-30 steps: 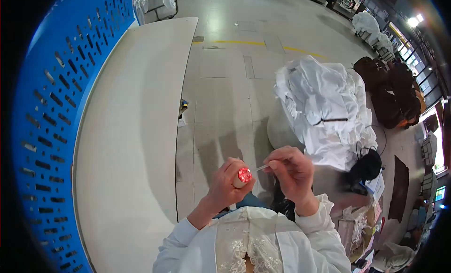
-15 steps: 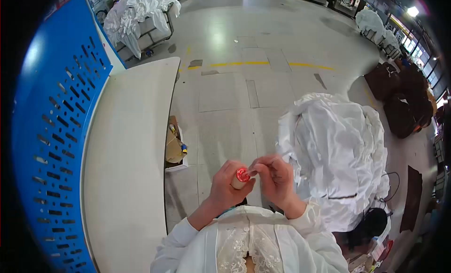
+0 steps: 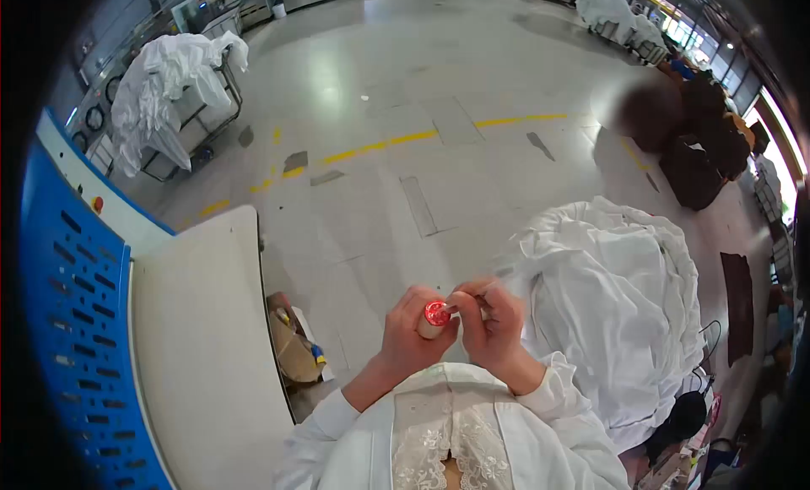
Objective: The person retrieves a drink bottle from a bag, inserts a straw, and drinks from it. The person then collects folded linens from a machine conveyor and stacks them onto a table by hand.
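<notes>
Above the pale floor, the left hand clasps a bottle; the right hand pinches a straw at its red top, entry unclear.

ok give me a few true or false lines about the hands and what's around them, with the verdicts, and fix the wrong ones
1. The left hand holds a red-topped container. True.
2. The right hand hangs down, well away from the container. False: it is raised, close beside the container's top.
3. A pile of white cloth sits to the right of both hands. True.
4. The slotted panel at the left is green. False: it is blue.
5. The line on the floor ahead is yellow. True.
</notes>
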The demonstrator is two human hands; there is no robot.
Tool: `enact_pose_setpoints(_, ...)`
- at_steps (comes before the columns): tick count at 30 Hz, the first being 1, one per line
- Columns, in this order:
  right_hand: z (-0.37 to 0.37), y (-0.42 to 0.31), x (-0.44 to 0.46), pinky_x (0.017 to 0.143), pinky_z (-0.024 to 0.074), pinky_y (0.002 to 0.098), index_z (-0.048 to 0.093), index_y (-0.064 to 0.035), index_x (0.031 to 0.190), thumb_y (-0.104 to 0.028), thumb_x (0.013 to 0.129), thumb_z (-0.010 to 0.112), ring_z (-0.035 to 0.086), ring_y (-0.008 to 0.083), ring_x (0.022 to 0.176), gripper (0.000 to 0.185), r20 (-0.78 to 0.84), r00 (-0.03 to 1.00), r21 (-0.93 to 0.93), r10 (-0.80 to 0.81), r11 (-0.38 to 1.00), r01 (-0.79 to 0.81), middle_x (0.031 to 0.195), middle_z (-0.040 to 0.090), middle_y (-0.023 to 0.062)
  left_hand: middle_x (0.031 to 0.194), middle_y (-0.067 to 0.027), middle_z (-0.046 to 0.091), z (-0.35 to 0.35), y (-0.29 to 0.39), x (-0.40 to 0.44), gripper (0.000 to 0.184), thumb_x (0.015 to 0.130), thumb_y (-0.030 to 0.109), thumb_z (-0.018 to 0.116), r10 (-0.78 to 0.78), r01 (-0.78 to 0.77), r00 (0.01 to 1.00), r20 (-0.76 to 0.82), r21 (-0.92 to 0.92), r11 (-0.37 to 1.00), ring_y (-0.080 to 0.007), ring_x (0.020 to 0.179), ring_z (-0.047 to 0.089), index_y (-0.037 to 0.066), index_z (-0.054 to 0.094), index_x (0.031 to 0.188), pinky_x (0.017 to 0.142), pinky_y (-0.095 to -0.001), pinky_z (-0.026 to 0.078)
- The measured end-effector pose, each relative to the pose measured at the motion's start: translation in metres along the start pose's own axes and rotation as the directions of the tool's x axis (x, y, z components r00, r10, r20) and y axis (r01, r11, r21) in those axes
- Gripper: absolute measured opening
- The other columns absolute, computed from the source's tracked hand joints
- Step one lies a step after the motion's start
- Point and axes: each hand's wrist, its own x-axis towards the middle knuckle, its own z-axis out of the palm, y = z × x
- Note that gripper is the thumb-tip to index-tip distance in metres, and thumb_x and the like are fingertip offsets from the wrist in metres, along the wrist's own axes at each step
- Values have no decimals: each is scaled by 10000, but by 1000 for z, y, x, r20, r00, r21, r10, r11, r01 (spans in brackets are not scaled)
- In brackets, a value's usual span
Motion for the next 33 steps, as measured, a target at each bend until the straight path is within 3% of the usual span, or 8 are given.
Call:
enact_pose_setpoints(6,34,48,111,538,479,232,487,28,818,43,844,518,587,126,600,43,7,997,-257,-78,963,77,756,598,103,763,-84,547,-21,-75,109,243,640,52,694,-61,69,995,76,-102,992,-259,661,563,60,535,825,562,-325,462)
enact_pose_setpoints(9,28,65,153,546,474,234,499,25,819,29,842,526,578,121,622,36,-86,994,-177,66,981,-80,738,592,88,756,-84,541,-21,-94,159,230,659,66,693,-74,94,989,128,-157,983,-251,649,562,60,531,821,564,-314,462)
enact_pose_setpoints(12,13,62,199,531,462,256,536,-3,789,43,778,591,581,205,575,73,-277,961,-96,7,995,-35,750,613,110,746,-84,536,-8,-122,202,222,669,75,694,-57,79,990,125,-177,981,-246,637,559,59,529,816,567,-309,466)
enact_pose_setpoints(16,22,152,223,500,443,270,578,-32,790,6,773,629,570,192,620,66,-62,997,-271,37,961,-53,735,591,113,767,-79,558,26,-157,249,222,673,98,701,-102,132,983,156,-195,972,-243,650,572,68,536,819,558,-318,473)
enact_pose_setpoints(17,17,165,232,476,431,275,598,-51,808,-23,769,649,554,176,626,70,-77,995,-281,65,956,-84,745,577,96,780,-75,567,36,-169,259,237,670,107,710,-47,68,987,155,-133,989,-238,657,582,72,543,833,551,-317,474)
enact_pose_setpoints(21,-14,217,273,472,425,252,601,-43,833,-68,770,669,513,155,604,96,-167,981,-268,94,953,-137,829,550,83,804,-78,574,76,-192,325,254,660,101,717,-32,53,975,218,-90,995,-258,686,589,76,546,846,557,-324,474)
enact_pose_setpoints(27,-108,269,346,500,433,250,608,-21,859,-29,755,662,528,149,617,117,-375,923,-194,84,967,-167,795,555,83,809,-94,575,168,-221,423,265,649,81,712,92,-34,934,345,-170,985,-257,689,586,62,553,861,581,-324,478)
enact_pose_setpoints(33,-191,317,381,495,422,247,616,-22,859,-8,750,647,525,158,641,114,-351,935,-319,43,934,-162,747,546,77,821,-98,584,259,-233,482,277,627,47,703,135,-33,884,447,-229,973,-256,700,586,52,558,863,588,-320,484)
